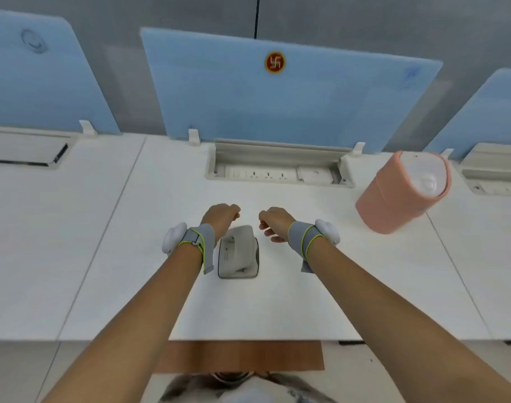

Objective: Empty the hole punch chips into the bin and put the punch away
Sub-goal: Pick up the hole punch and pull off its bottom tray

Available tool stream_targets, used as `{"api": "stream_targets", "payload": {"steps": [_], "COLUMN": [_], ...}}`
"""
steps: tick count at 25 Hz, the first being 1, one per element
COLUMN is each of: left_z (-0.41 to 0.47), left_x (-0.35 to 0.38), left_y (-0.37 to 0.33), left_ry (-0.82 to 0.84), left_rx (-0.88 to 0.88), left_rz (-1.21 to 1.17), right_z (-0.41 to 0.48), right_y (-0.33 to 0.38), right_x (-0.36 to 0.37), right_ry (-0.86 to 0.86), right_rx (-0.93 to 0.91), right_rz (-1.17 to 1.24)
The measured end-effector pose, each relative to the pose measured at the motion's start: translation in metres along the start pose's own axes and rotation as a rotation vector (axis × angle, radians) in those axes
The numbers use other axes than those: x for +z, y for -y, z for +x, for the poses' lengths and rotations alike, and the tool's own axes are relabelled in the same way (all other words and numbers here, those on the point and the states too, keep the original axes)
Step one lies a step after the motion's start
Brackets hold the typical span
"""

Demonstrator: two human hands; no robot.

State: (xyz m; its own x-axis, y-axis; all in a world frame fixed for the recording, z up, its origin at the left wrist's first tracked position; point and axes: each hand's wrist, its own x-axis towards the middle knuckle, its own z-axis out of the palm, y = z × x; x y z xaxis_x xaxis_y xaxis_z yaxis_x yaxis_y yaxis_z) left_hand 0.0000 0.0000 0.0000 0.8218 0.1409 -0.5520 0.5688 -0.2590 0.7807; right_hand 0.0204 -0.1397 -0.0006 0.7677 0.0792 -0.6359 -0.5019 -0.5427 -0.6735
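Head view looks down on the left hand (221,218) and the right hand (274,222), both loosely curled with fingers bent inward, holding nothing and hovering above the table (103,228). Each wrist carries a grey strap with a lime edge and a rounded white pod.

Just below and between the two hands sits the hole punch (238,253), resting flat on the table, untouched. It looks like pale grey plastic, smooth, with a domed lever over a darker, flatter base.

Well off to the side of the right hand, further from the body, stands the bin (394,196), a salmon-pink cylinder with a white lid that seems to have a rounded knob or push flap; whether it is open cannot be told.

Beyond the hands a recessed socket tray (277,173) lies in the table, and behind it a frosted blue divider (277,103).

The step in hand appears to be picking up the punch. It would go best gripped by the base with both sides supported and kept level, so the chip tray underneath does not slip loose before reaching the bin.
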Motion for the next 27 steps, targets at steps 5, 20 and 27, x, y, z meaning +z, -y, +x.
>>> {"api": "stream_targets", "payload": {"steps": [5, 20, 27], "left_z": [0.004, 0.008, 0.008], "left_x": [0.015, 0.039, 0.041], "left_y": [0.026, 0.066, 0.060], "left_ry": [-0.113, 0.016, -0.028], "left_rx": [-0.029, -0.235, -0.282], "left_rz": [0.026, 0.203, 0.135], "right_z": [0.006, 0.018, 0.024], "right_y": [-0.027, -0.105, -0.099], "right_x": [0.014, 0.056, 0.066], "right_ry": [-0.020, 0.029, 0.130], "right_rx": [0.057, 0.240, 0.336], "right_rz": [0.010, 0.652, 1.100]}}
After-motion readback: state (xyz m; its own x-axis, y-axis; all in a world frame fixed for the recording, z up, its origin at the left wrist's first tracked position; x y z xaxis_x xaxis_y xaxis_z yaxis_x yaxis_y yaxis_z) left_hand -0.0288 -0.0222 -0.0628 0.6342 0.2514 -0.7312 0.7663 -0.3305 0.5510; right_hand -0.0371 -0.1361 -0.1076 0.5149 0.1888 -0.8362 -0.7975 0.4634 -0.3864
